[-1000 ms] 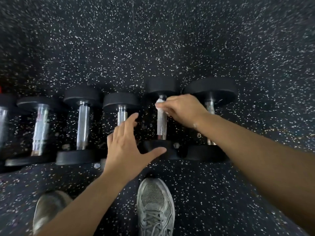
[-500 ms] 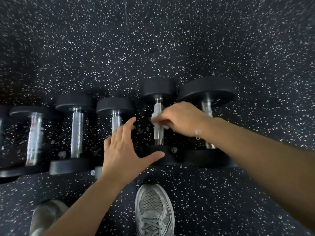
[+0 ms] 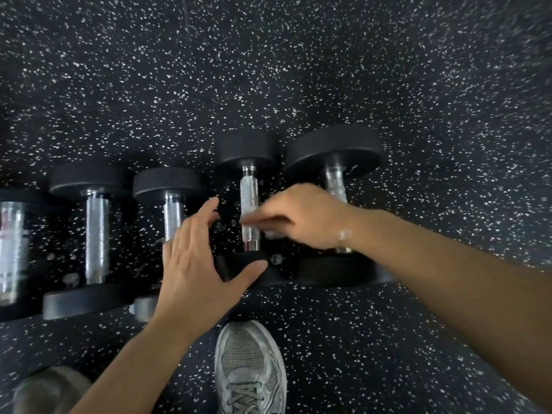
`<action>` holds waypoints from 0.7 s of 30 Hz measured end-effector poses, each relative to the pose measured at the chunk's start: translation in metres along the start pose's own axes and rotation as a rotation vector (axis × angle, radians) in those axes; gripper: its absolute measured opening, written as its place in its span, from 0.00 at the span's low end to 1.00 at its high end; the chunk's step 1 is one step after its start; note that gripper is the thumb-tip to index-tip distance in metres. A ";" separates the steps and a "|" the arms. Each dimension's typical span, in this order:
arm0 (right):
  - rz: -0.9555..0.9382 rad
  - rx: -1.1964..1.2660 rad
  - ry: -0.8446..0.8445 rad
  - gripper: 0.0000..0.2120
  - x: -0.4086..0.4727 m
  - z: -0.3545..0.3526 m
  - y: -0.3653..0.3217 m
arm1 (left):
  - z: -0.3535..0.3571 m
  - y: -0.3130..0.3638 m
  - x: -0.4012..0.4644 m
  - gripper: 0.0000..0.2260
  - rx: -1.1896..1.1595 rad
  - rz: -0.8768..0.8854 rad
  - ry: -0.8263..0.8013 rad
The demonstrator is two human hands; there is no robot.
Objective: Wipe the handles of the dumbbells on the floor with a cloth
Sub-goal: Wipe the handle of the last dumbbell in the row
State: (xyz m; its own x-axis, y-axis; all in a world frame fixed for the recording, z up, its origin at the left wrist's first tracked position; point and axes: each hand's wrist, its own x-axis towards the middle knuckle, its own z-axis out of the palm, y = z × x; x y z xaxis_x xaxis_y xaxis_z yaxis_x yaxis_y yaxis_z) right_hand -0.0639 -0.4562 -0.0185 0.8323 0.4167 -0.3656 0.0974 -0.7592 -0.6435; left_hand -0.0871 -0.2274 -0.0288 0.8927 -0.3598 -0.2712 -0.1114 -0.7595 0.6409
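Several black dumbbells with chrome handles lie side by side on the speckled floor. My right hand (image 3: 301,218) is closed around the lower part of one dumbbell's handle (image 3: 249,192), fingers pinched on a small white cloth (image 3: 273,234) that is blurred and mostly hidden under the hand. My left hand (image 3: 197,264) hovers open, fingers together and thumb spread, over the near end of the neighbouring dumbbell (image 3: 173,210) to the left. It holds nothing.
A bigger dumbbell (image 3: 334,150) lies to the right, partly behind my right wrist. Two more dumbbells (image 3: 97,234) (image 3: 12,243) lie at the left. My grey shoes (image 3: 249,369) (image 3: 50,386) stand just in front of the row. Open black speckled floor (image 3: 268,70) stretches beyond.
My right hand has slid with the cloth from the far end of the handle down towards its near end. My left hand has stayed open in about the same spot.
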 end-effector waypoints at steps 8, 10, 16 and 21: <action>0.220 0.062 0.206 0.15 -0.075 -0.069 0.043 | 0.023 0.056 0.011 0.50 -0.061 0.193 -0.048; 0.265 0.009 0.204 0.14 -0.080 -0.072 0.055 | 0.032 0.065 0.016 0.51 -0.059 0.221 -0.062; 0.270 -0.056 0.279 0.16 -0.073 -0.045 0.080 | 0.057 0.071 0.024 0.54 0.026 0.249 -0.098; 0.209 -0.046 0.246 0.16 -0.081 -0.025 0.085 | 0.063 0.067 0.022 0.52 0.095 0.270 -0.029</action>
State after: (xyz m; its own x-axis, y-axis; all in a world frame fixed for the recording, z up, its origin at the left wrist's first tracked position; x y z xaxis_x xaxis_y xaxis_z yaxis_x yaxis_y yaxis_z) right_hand -0.1099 -0.5666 -0.0268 0.9433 0.1198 -0.3096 -0.0701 -0.8397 -0.5384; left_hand -0.1023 -0.3206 -0.0368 0.8122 -0.5707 -0.1212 -0.3855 -0.6808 0.6228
